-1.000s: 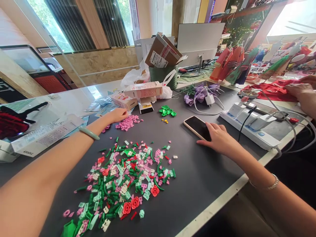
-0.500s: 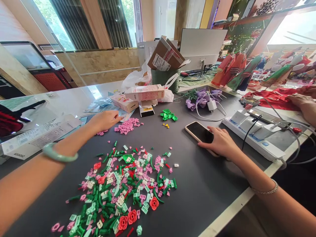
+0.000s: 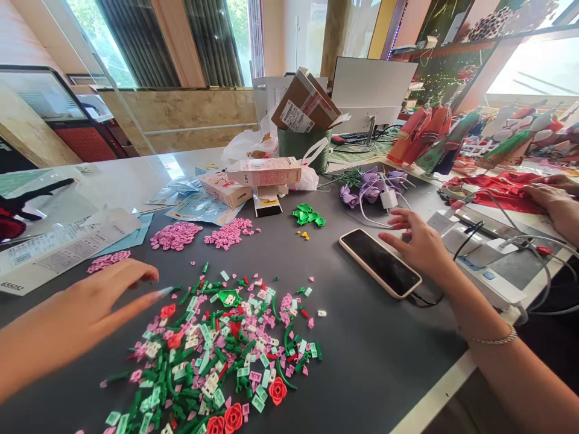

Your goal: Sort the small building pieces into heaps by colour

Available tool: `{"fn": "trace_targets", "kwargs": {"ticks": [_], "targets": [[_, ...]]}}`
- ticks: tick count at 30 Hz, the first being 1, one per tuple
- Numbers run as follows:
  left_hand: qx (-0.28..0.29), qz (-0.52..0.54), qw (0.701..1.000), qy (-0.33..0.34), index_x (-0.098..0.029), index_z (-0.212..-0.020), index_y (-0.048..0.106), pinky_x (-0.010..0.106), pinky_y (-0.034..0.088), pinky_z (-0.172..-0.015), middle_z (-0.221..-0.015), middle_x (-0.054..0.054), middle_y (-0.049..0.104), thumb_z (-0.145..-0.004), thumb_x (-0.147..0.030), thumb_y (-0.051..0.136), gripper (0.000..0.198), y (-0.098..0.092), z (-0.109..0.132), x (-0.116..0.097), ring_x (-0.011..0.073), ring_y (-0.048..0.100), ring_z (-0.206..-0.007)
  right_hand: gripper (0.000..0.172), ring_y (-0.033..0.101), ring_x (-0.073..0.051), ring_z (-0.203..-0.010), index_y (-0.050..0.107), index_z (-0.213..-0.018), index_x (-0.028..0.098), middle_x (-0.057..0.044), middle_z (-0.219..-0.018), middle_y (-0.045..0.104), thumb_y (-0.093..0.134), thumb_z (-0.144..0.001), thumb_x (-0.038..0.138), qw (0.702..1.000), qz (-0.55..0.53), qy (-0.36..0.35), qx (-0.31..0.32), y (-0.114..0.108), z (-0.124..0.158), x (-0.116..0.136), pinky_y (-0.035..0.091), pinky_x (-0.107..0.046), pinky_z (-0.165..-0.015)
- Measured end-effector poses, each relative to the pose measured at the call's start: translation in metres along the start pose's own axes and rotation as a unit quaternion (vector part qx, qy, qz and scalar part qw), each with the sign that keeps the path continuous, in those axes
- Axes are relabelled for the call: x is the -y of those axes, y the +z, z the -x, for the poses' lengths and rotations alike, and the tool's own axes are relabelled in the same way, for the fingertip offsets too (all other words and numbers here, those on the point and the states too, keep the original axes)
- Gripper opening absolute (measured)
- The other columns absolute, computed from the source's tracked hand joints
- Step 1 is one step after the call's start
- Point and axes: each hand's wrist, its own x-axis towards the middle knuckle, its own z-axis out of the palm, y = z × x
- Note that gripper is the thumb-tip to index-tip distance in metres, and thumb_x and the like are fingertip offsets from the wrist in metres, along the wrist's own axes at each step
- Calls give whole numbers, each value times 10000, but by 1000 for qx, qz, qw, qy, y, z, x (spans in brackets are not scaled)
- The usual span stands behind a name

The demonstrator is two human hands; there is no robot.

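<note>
My left hand [image 3: 97, 301] hovers at the left edge of a big heap of small green, pink, white and red plastic pieces [image 3: 221, 346] on the dark table, fingers stretched out and holding nothing. My right hand [image 3: 418, 241] is lifted just right of a black phone [image 3: 380, 270] lying face up, fingers spread, not touching it. Three small piles of pink pieces lie behind the heap: one [image 3: 175, 235], one [image 3: 228, 232] and one [image 3: 107, 261].
A white power strip [image 3: 474, 259] with plugs and cables sits right of the phone. Green pieces [image 3: 307, 214], purple flowers [image 3: 368, 181], pink boxes [image 3: 265, 172], a green bin with cardboard [image 3: 303, 141] and a monitor stand farther back. Another person's hands [image 3: 549, 193] rest on red cloth at far right.
My left hand has pulled back from the far pink piles to the near heap. My right hand has lifted off the phone and moved slightly right, uncovering the screen.
</note>
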Motion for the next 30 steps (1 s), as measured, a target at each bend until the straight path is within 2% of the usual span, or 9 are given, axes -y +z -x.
{"fn": "trace_targets", "kwargs": {"ticks": [3, 7, 12, 17, 20, 22, 24, 26, 30], "targets": [[-15, 33, 999, 2, -301, -1118, 539, 418, 370, -1049, -1206, 21, 586, -850, -699, 306, 533, 10, 18, 9, 257, 544, -1174, 514, 639, -258, -673, 570, -1090, 208, -46, -743, 662, 484, -868, 663, 999, -20, -12, 27, 0, 6, 1, 480, -366, -641], [-20, 30, 999, 26, -346, -1273, 457, 436, 253, -1140, -1390, 11, 466, -878, -665, 320, 526, 21, 29, 13, 253, 420, -1322, 418, 638, -224, -662, 583, -1025, 207, -42, -740, 652, 438, -943, 591, 999, -25, -28, 16, -5, 18, -5, 476, -321, -627], [-16, 5, 999, 48, -376, -1324, 430, 464, 280, -1134, -1444, -5, 433, -876, -658, 314, 542, 32, 28, 18, 248, 419, -1330, 400, 562, -179, -525, 578, -1015, 211, 1, -624, 587, 371, -991, 552, 999, -28, -20, 3, -9, 26, -3, 431, -302, -553], [-11, -22, 998, 59, -403, -1337, 437, 477, 363, -1092, -1447, -39, 448, -843, -659, 355, 562, 44, 28, 32, 246, 481, -1285, 400, 508, -172, -443, 536, -1071, 213, 27, -575, 503, 377, -985, 570, 988, -131, 18, 85, -7, 28, -1, 419, -306, -470], [-12, -18, 998, 54, -370, -1329, 474, 469, 360, -1094, -1439, -16, 466, -832, -649, 369, 580, 45, 29, 34, 261, 474, -1291, 395, 655, -261, -837, 530, -1125, 230, -74, -885, 653, 355, -988, 557, 991, -104, -7, 80, -3, 26, -3, 514, -402, -774], [-17, -6, 998, 52, -353, -1305, 509, 472, 334, -1107, -1430, 0, 479, -834, -631, 382, 561, 42, 28, 29, 274, 462, -1298, 382, 518, -304, -1196, 506, -1175, 246, -116, -1257, 569, 343, -992, 537, 994, -89, -28, 58, 0, 25, -6, 386, -477, -1022], [-21, 7, 999, 47, -336, -1288, 529, 476, 296, -1124, -1426, 20, 485, -847, -610, 388, 539, 38, 27, 22, 280, 442, -1311, 392, 357, -310, -1334, 465, -1221, 249, -115, -1437, 408, 333, -990, 537, 993, -101, -42, 47, 1, 24, -8, 289, -495, -1100], [-22, 15, 999, 41, -320, -1284, 534, 482, 275, -1131, -1417, 38, 492, -856, -607, 374, 539, 35, 25, 16, 285, 434, -1316, 407, 424, -330, -1286, 440, -1220, 239, -143, -1402, 427, 329, -986, 554, 993, -107, -43, 38, 0, 23, -11, 336, -501, -1066], [-19, 15, 999, 35, -330, -1271, 544, 488, 286, -1122, -1409, 36, 502, -839, -624, 364, 552, 34, 25, 11, 298, 454, -1298, 371, 683, -286, -760, 427, -1107, 234, -54, -870, 579, 354, -983, 576, 996, -84, -28, 28, -6, 23, -15, 504, -430, -744]]}}
